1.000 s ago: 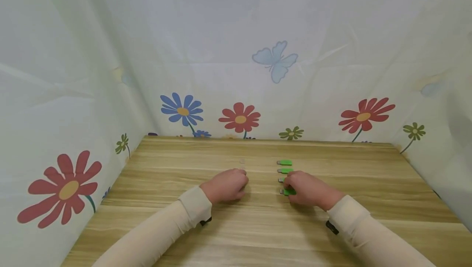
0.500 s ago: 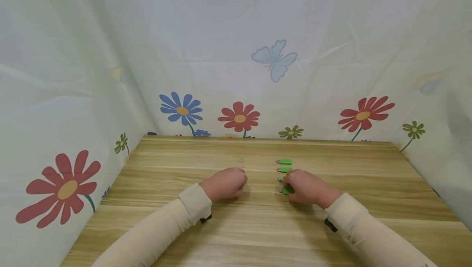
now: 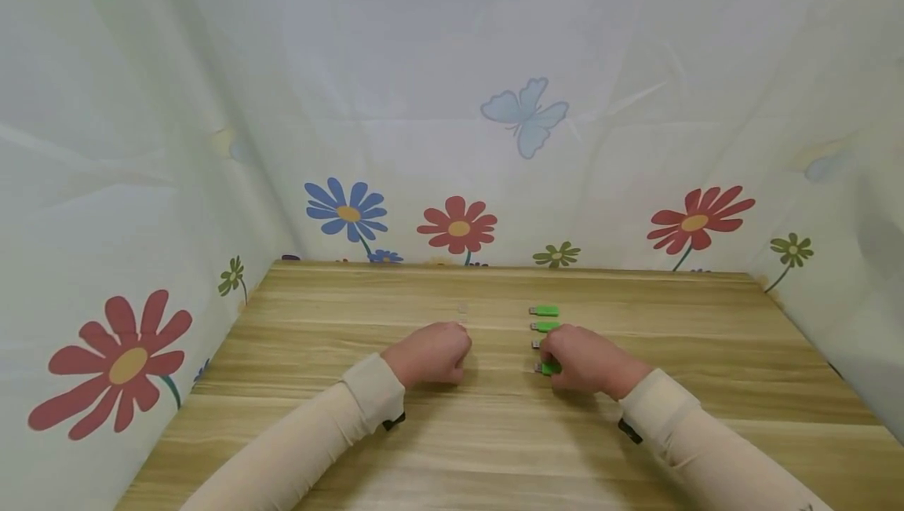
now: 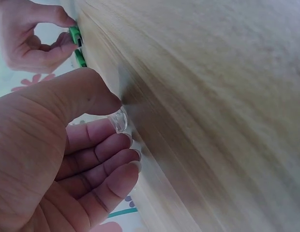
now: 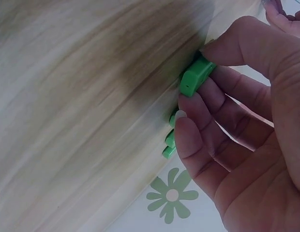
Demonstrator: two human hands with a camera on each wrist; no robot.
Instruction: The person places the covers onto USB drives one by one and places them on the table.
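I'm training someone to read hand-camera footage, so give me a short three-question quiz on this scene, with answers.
1. How many green USB sticks show in the head view?
2. True or false: the left hand holds one of those sticks.
3. Which stick does the right hand hold, as seen from the head camera? A) the farthest; B) the nearest.

Key: 1. Four. 2. False; it pinches a small clear piece. 3. B, the nearest stick.
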